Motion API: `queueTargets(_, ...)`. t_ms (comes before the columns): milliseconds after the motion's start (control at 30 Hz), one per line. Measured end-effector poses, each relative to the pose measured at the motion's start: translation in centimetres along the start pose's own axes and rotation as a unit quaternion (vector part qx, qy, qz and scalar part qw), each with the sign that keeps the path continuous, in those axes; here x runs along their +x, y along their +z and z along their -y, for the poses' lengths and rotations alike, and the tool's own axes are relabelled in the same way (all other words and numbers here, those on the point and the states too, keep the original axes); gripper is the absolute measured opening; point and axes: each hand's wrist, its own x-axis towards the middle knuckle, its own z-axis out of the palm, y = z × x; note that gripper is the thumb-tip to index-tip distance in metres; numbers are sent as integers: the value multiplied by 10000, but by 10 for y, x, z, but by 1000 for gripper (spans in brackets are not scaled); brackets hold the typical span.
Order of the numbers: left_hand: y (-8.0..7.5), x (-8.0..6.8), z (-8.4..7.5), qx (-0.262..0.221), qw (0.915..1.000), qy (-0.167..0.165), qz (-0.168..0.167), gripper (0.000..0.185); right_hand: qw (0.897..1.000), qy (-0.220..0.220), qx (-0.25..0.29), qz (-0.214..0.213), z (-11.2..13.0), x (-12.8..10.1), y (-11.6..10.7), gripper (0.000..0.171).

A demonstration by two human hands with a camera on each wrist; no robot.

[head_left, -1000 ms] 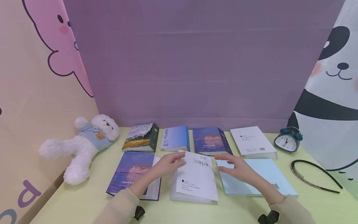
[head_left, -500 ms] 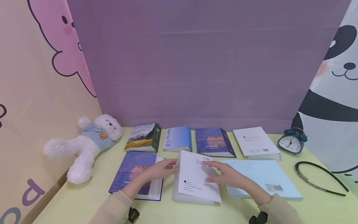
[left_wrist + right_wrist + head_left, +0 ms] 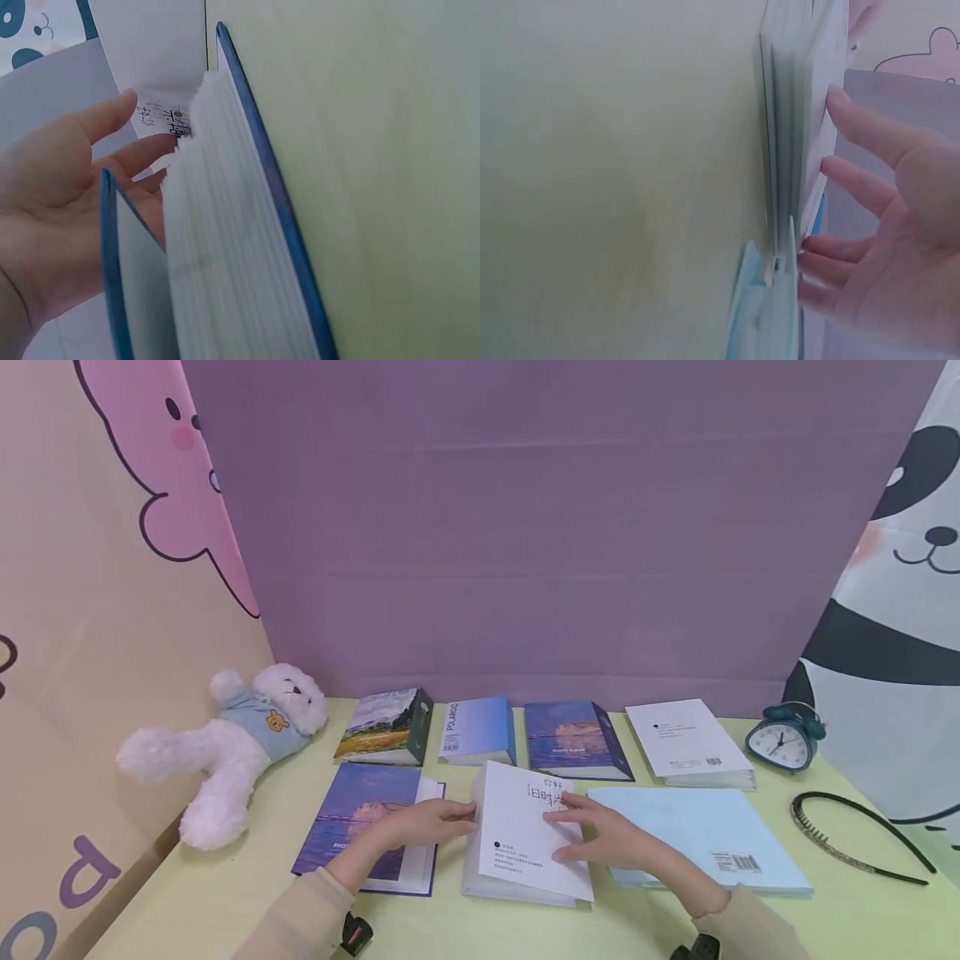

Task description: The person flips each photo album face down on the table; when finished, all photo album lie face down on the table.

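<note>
1. Plush bear [image 3: 232, 743]: white, in a blue top, lying on its back at the far left of the yellow-green table [image 3: 225, 893], well apart from the hands.
2. Purple album [image 3: 366, 827]: front row, left, lying flat with its cover up. The person's forearm crosses it, so it serves as a rest, not as a thing held.
3. Left hand [image 3: 423, 823]: fingers straight and relaxed, tips touching the left edge of the white album [image 3: 525, 835]; it grips nothing. It seems placed to steady that edge.
4. White album: front row, centre, flat on the table between the two hands, printed cover up.
5. Right hand [image 3: 600, 835]: fingers spread and laid flat on the white album's cover, pressing it and closed round nothing. The right wrist view shows the fingers [image 3: 870, 135] against the stacked pages.
6. Light blue album [image 3: 697, 835]: front row, right, just beside the white one, partly under the right wrist.
7. Back row: four more albums [image 3: 555, 739] side by side along the purple backdrop.
8. Alarm clock [image 3: 783, 739] and black hairband [image 3: 855, 835]: far right, untouched.
</note>
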Motion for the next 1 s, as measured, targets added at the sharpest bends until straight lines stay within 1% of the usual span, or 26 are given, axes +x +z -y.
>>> queueTargets(133, 0, -1, 0, 45, 9999, -29, 98, 53, 9998, 120, 152, 108, -2, 0, 2, 61)
queueTargets(233, 0, -2, 0, -11, 9997, -179, 162, 52, 9995, 65, 235, 183, -2, -1, 2, 65)
queueTargets(367, 0, -5, -1, -396, 9983, -382, 215, 52, 9987, -38, 427, 263, -2, 1, 3, 71)
queueTargets(467, 0, -6, -3, -735, 9960, -454, 218, 51, 9974, -18, 636, 325, -2, 3, 5, 74)
queueTargets(533, 1, -6, -4, -887, 9946, -500, 211, 51, 9966, 50, 739, 356, -2, 4, 5, 75)
queueTargets(633, 2, -6, -5, -983, 9935, -548, 175, 51, 9958, 153, 825, 369, -1, 4, 6, 76)
queueTargets(867, 4, -6, -10, -1272, 9904, -538, 98, 53, 9946, 334, 934, 310, -1, 4, 5, 79)
queueTargets(967, 4, -5, -11, -1514, 9872, -493, 54, 52, 9939, 439, 969, 300, -1, 4, 4, 81)
queueTargets(1000, 4, -5, -11, -1664, 9849, -470, 59, 51, 9935, 457, 994, 305, -1, 4, 3, 82)
